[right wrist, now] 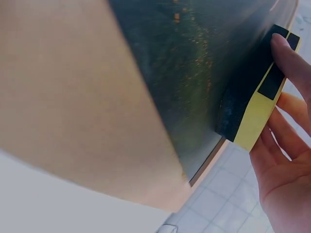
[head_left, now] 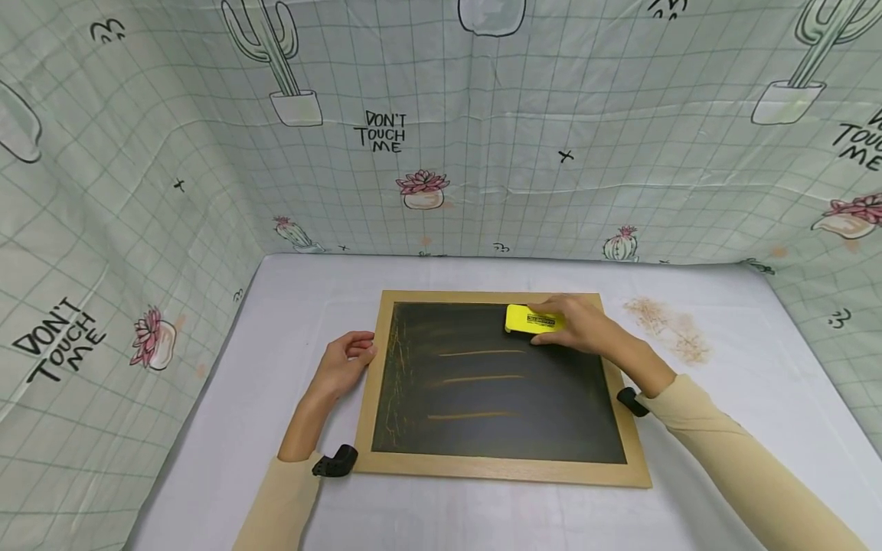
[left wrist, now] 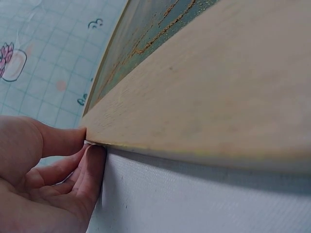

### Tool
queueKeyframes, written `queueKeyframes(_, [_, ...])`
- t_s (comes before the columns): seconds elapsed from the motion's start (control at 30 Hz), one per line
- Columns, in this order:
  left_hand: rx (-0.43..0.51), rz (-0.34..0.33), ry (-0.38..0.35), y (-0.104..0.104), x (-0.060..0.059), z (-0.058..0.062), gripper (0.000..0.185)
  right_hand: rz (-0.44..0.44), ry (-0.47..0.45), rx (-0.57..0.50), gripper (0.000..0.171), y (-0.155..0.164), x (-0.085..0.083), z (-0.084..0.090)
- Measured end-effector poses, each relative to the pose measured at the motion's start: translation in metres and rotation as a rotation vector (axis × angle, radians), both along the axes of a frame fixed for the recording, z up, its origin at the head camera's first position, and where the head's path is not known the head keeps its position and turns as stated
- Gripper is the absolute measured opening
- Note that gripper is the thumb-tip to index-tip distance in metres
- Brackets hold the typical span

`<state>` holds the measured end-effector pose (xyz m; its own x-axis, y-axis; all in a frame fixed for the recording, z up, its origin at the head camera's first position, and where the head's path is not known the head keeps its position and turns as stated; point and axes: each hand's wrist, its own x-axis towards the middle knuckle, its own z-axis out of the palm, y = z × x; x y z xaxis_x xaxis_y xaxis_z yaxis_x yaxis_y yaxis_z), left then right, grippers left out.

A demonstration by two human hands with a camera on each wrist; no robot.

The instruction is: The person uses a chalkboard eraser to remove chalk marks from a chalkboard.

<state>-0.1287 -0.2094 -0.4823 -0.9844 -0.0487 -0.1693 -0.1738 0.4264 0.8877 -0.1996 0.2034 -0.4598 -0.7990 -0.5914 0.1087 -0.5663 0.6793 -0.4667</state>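
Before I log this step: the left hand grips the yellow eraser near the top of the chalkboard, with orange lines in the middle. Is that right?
Wrong hand: the head view shows the right hand gripping the yellow eraser; the left hand holds the wooden frame. The eraser is indeed near the top of the chalkboard, with orange lines in the middle.

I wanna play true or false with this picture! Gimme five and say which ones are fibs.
1. The right hand holds a yellow eraser. True.
2. The left hand touches the frame of the board. True.
3. The frame is bright red. False: it is pale and wood-coloured.
4. The board is spotless. False: lines show on it.
5. The brownish patch is left of the board. False: it is to the right.
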Motion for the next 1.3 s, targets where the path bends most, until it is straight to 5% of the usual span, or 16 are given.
queueKeyframes(0.63, [0.017,0.008,-0.009,0.0,-0.001,-0.002,0.035,0.006,-0.033,-0.064,0.063,0.013,0.01,-0.002])
queueKeyframes(1.3, [0.012,0.027,-0.02,0.001,-0.001,-0.003,0.035,-0.001,-0.001,0.001,0.061,0.027,0.029,0.01])
